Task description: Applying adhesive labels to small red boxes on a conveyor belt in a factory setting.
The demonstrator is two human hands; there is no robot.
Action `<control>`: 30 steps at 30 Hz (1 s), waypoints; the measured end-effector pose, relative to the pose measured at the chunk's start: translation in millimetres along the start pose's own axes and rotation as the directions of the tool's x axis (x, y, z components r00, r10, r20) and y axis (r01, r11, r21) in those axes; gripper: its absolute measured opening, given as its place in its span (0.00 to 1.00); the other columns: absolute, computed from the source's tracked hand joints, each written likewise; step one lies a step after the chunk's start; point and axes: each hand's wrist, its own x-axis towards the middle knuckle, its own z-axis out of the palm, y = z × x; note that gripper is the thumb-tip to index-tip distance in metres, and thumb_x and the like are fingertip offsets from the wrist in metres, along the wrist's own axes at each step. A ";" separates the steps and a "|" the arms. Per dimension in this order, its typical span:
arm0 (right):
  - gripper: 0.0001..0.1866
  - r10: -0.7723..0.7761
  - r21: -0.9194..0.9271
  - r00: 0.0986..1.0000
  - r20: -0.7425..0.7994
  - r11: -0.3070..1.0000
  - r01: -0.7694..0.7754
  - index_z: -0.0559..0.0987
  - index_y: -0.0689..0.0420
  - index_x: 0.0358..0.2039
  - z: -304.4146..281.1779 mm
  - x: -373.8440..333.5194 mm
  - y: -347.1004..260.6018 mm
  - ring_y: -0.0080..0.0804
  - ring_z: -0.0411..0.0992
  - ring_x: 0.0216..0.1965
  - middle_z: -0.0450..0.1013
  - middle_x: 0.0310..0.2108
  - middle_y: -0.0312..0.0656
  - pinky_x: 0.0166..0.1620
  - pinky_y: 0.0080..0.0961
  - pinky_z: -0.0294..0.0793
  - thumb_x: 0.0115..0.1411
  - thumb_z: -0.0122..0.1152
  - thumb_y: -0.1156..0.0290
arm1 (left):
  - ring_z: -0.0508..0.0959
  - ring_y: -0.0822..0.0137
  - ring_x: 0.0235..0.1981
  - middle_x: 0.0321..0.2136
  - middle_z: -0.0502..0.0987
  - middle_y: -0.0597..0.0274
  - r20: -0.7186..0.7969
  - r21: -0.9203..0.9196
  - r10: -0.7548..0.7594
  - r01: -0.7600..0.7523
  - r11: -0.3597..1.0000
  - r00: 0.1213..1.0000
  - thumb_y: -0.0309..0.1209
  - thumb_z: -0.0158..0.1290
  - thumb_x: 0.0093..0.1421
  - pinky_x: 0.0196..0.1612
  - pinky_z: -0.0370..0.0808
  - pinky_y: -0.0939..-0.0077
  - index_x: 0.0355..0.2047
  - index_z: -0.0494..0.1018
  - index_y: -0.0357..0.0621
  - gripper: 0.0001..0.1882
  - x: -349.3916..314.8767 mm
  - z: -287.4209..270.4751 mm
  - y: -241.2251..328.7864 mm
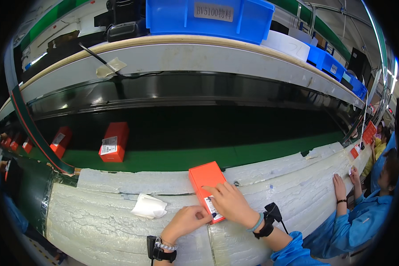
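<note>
An orange-red box (pixel 207 174) lies on the padded bench at its middle, its far end reaching the green belt. A white printed label (pixel 217 216) sits on the near end of its top. My left hand (pixel 187 223) is closed in a pinch at the box's near left corner, its fingertips by the label's lower edge; what they pinch, if anything, is hidden. Over the box's near right side lies my right hand (pixel 232 205), fingers stretched across the top beside the label and partly covering it.
A crumpled white paper (pixel 149 206) lies left of my hands. Beyond the bench runs a green conveyor belt (pixel 173 158) carrying an orange-red box (pixel 114 142) and several more leftward. Above stands a shelf with a blue bin (pixel 208 20). A co-worker in blue (pixel 363 217) sits at right.
</note>
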 end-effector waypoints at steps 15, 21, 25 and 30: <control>0.12 -0.116 0.061 0.993 0.022 0.992 0.114 0.76 0.52 0.38 5.8 -4.4 34.6 0.44 0.58 0.60 0.70 0.47 0.36 0.63 0.57 0.48 0.52 0.55 0.68 | 0.73 0.77 0.36 0.34 0.77 0.67 0.447 -0.345 0.132 0.034 0.938 0.885 0.35 0.50 0.66 0.45 0.71 0.81 0.41 0.75 0.36 0.13 -26.1 -46.7 -17.8; 0.12 0.339 -0.259 0.940 -0.048 0.904 -0.339 0.80 0.50 0.32 -41.4 -80.6 137.9 0.48 0.60 0.57 0.70 0.43 0.37 0.63 0.56 0.48 0.44 0.60 0.76 | 0.73 0.76 0.37 0.35 0.76 0.67 0.451 -0.367 0.167 0.011 0.930 0.877 0.36 0.49 0.66 0.46 0.70 0.81 0.41 0.75 0.37 0.14 -21.9 -39.0 -12.2; 0.14 0.438 -0.575 0.878 -0.191 0.675 -0.462 0.80 0.50 0.31 -34.6 -96.2 176.7 0.46 0.61 0.55 0.69 0.40 0.41 0.62 0.58 0.49 0.42 0.61 0.79 | 0.73 0.75 0.37 0.37 0.76 0.65 0.443 -0.322 0.167 -0.018 0.947 0.881 0.37 0.48 0.67 0.46 0.70 0.80 0.42 0.75 0.37 0.14 -20.1 -35.5 -9.2; 0.18 0.104 0.146 0.990 -0.091 0.985 -0.090 0.78 0.53 0.41 11.1 -55.1 125.8 0.46 0.64 0.52 0.70 0.45 0.46 0.58 0.55 0.58 0.47 0.58 0.77 | 0.74 0.75 0.36 0.34 0.77 0.65 0.112 -0.445 0.132 -0.069 0.893 0.985 0.36 0.47 0.66 0.44 0.71 0.79 0.39 0.75 0.37 0.14 -25.9 -50.2 -13.2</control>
